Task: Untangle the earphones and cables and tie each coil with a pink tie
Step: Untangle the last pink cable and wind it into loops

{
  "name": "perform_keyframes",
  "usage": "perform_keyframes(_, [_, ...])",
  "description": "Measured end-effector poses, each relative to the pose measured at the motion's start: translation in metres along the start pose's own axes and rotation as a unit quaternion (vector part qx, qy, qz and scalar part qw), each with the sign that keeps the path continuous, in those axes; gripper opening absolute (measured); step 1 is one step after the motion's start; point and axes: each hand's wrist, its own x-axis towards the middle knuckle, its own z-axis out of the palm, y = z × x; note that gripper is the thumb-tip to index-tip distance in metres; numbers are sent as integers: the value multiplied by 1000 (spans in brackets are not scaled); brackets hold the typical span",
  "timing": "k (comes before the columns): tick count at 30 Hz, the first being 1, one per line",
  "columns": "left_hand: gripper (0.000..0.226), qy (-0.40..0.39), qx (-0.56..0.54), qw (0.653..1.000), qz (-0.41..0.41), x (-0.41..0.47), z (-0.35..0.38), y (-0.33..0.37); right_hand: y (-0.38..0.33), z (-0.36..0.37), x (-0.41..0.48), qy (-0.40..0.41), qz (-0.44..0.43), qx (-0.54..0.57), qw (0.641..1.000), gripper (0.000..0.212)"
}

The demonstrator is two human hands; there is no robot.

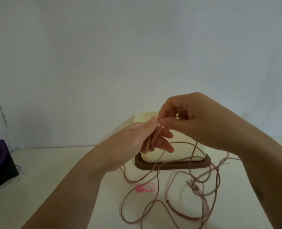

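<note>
The left hand (137,138) keeps loops of the thin brownish-pink cable (168,201) under its thumb, probably so the coil stays together. The right hand (191,123) pinches the strand with curled fingers (168,123). The pink rubber loop tie (139,189) waits at six o'clock.

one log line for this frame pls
phase: untangling | left hand: holds cable strands | right hand: pinches cable by left thumb | pink tie: on table, untouched | coil: not tied
</note>
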Motion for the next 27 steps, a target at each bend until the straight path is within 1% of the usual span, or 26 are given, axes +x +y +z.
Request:
perform_keyframes(2, [55, -25, -43, 999, -13, -1, -3, -1, -1, -1, 1, 25, -15, 74, 997, 4])
perform_keyframes(4, [50, -58, -123, 991, -11, -3, -3, 3, 2, 1, 3, 49, -16, 150, 987, 3])
perform_keyframes(5, [48, -83, -171, 982, -2, -5, -3, 6, 5, 3, 4, 53, -9, 191, 980, 5])
perform_keyframes(7, [44, -140, -283, 948, 36, -5, -5, 11, 13, 11, 7, 44, 16, 280, 959, 18])
perform_keyframes(9, [45, -181, -406, 893, 73, -5, -10, 15, 20, 21, 9, 24, 41, 330, 943, 31])
perform_keyframes(10, [47, -162, -451, 874, 87, -6, -14, 19, 22, 26, 9, 11, 49, 333, 942, 32])
perform_keyframes(12, [50, -87, -494, 857, 114, -5, -16, 24, 22, 34, 9, -21, 60, 296, 953, 23])
perform_keyframes(13, [49, -52, -498, 856, 126, -4, -14, 24, 20, 37, 9, -46, 61, 264, 962, 22])
perform_keyframes(15, [45, 52, -475, 868, 136, -3, -14, 25, 15, 39, 7, -125, 67, 204, 968, 20])
perform_keyframes(16, [44, 100, -444, 879, 145, -2, -14, 23, 12, 38, 5, -173, 67, 173, 967, 18])
perform_keyframes(17, [43, 130, -413, 890, 146, 1, -15, 20, 10, 37, 3, -211, 64, 142, 965, 17])
perform_keyframes(18, [42, 157, -370, 905, 138, 3, -16, 15, 8, 35, 1, -234, 58, 113, 964, 15])
perform_keyframes(19, [42, 181, -311, 925, 124, 5, -19, 9, 7, 33, -1, -238, 54, 93, 965, 13])
perform_keyframes(20, [41, 194, -225, 949, 106, 5, -20, 4, 5, 29, -1, -224, 54, 78, 970, 12])
perform_keyframes(21, [39, 186, -138, 969, 87, 4, -21, 0, 4, 26, 0, -195, 53, 65, 977, 12])
perform_keyframes(22, [38, 159, -70, 983, 67, 2, -21, -4, 4, 22, 0, -154, 51, 50, 986, 12])
perform_keyframes(23, [38, 121, -29, 991, 47, 1, -21, -7, 4, 17, 1, -107, 47, 37, 992, 12])
perform_keyframes(25, [43, 51, -19, 998, 6, -1, -19, -9, 7, 10, 2, -23, 44, 29, 998, 9])
perform_keyframes(27, [42, -1, -64, 998, -28, -3, -18, -9, 11, 7, 3, 32, 46, 40, 998, 10])
